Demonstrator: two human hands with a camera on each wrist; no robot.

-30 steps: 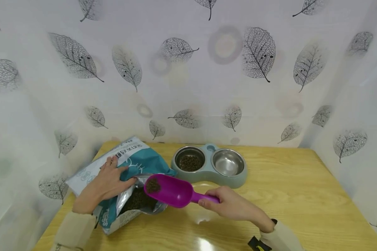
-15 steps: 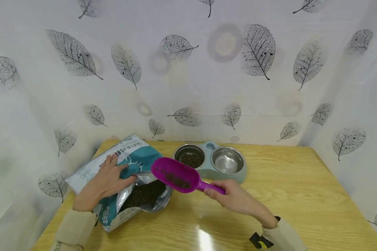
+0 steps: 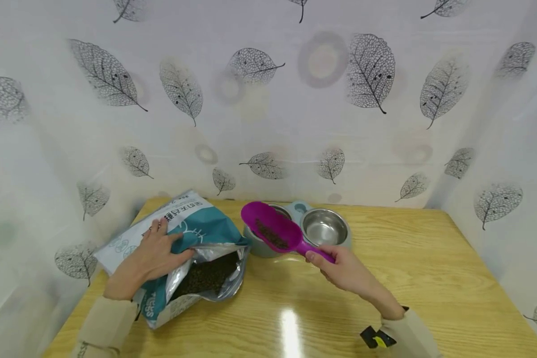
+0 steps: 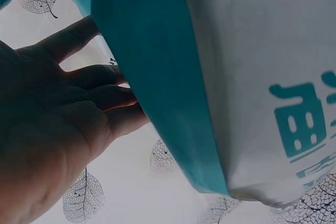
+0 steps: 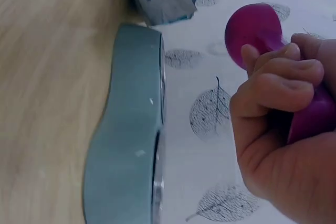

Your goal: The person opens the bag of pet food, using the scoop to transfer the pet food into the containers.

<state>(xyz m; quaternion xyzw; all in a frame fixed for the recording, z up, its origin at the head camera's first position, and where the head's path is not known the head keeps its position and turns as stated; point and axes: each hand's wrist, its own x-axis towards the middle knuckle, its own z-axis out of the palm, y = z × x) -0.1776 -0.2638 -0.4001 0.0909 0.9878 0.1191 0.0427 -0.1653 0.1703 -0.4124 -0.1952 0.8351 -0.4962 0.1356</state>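
My right hand (image 3: 346,271) grips the handle of a purple scoop (image 3: 273,221) that carries brown kibble. The scoop's bowl overlaps the left bowl of the grey-green double pet bowl (image 3: 301,206) in the head view, hiding most of it. In the right wrist view my curled fingers wrap the scoop (image 5: 254,27), which is above the side of the pet bowl stand (image 5: 126,129). My left hand (image 3: 154,253) rests with fingers spread on the teal and white pet food bag (image 3: 210,223). The bag lies on its side with its silver-lined mouth open and kibble (image 3: 206,276) inside.
The stand's right steel bowl (image 3: 324,227) shows bare metal inside. All of it stands on a wooden table (image 3: 407,258), and a leaf-patterned curtain (image 3: 286,119) hangs right behind the table's back edge and along both sides.
My right hand has raised the scoop out of the bag mouth and carried it right and away from me, to over the left bowl. My left hand has stayed on the bag.
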